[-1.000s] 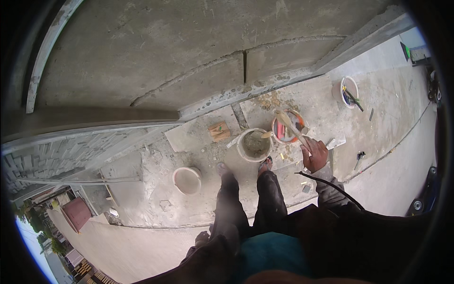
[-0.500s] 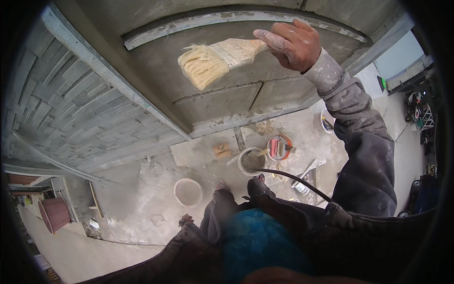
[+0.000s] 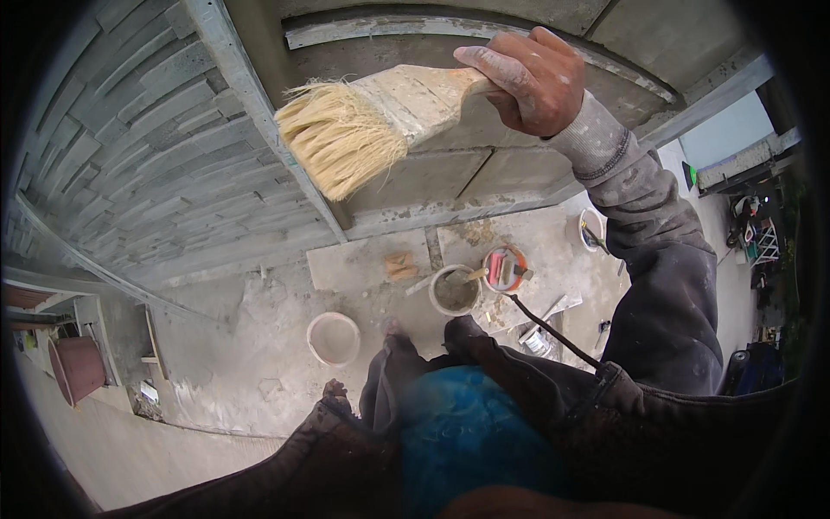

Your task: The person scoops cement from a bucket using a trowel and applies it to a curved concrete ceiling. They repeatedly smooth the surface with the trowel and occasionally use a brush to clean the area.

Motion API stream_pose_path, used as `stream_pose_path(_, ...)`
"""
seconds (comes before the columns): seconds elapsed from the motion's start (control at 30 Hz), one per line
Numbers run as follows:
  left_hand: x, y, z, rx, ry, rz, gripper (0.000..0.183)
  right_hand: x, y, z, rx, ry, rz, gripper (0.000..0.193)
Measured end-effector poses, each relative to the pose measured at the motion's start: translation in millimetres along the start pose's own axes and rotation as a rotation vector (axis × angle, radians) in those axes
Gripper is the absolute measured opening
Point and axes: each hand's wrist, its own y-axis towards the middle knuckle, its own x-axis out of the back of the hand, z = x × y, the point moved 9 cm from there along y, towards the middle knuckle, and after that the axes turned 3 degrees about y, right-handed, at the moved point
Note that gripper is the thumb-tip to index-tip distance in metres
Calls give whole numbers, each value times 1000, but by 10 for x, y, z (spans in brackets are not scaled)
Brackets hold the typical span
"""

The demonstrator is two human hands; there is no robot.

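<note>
My right hand [image 3: 538, 80], dusted with pale powder, is closed round the handle of a wide paintbrush [image 3: 415, 97]. The brush points left, its splayed cream bristles [image 3: 341, 138] in front of the edge between two wall faces. Whether the bristles touch the wall cannot be told. Behind the brush is a grey cement-coated wall [image 3: 432, 183] with scored lines and a pale strip [image 3: 389, 28] across it. My left hand [image 3: 335, 391] hangs low by the dark sleeve, only partly visible, its fingers too small and blurred to read.
A grey stone-clad wall [image 3: 164, 147] with a pale edge strip [image 3: 259, 112] rises at left. On the floor stand a bucket of grey mix [image 3: 455, 291], an orange-rimmed bucket with tools [image 3: 516, 254], a pale round tub [image 3: 334, 339] and another white bucket [image 3: 581, 232]. A reddish tub [image 3: 76, 370] sits far left.
The brush has shifted left and appears larger, still in my right hand. My view has turned, so the stone-clad wall fills more of the left side.
</note>
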Motion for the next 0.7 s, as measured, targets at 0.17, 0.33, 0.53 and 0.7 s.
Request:
stream_pose_path(0.17, -260, -33, 31, -36, 245, 142, 49, -801, -321, -701, -375, -430, 834, 36)
stream_pose_path(0.33, 19, 127, 311, -4, 215, 95, 45, -386, -380, -559, -288, -274, 413, 23)
stream_pose_path(0.53, 111, 15, 364, 59, 223, 96, 42, -383, -184, -336, 45, -135, 189, 37)
stream_pose_path(0.7, 254, 231, 143, 55, 38, 123, 40, -632, -692, -795, -477, -365, 695, 38)
